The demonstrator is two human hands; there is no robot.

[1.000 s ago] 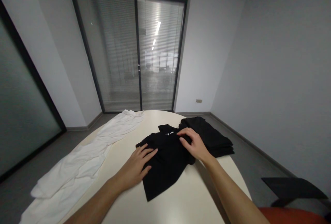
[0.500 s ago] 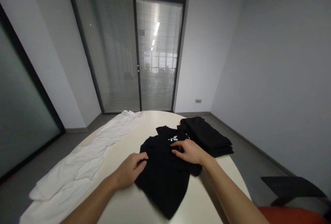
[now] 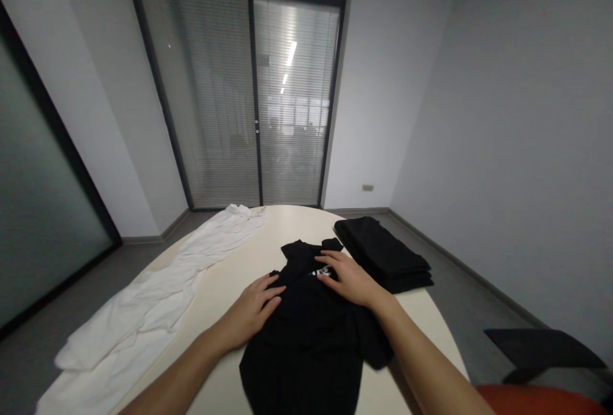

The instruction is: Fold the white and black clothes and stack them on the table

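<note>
A black T-shirt (image 3: pixel 309 332) with a small white print lies on the round table, its neck end pointing away from me and its lower part running toward the near edge. My left hand (image 3: pixel 251 311) rests at the shirt's left side, fingers stretched out over the cloth. On the upper right of the shirt, beside the print, lies my right hand (image 3: pixel 352 279) with its fingers apart. Part of the print is hidden under the right hand's fingers. Neither hand grips the cloth.
A stack of folded black clothes (image 3: pixel 383 255) sits at the table's right edge. Crumpled white cloth (image 3: pixel 158 297) stretches along the left side of the pale table (image 3: pixel 287 217). A chair with an orange seat (image 3: pixel 541 399) stands at the lower right.
The shirt has been pulled toward me and spreads lower now. My left hand has gone from pinching the cloth to lying with stretched fingers; my right fingers have spread.
</note>
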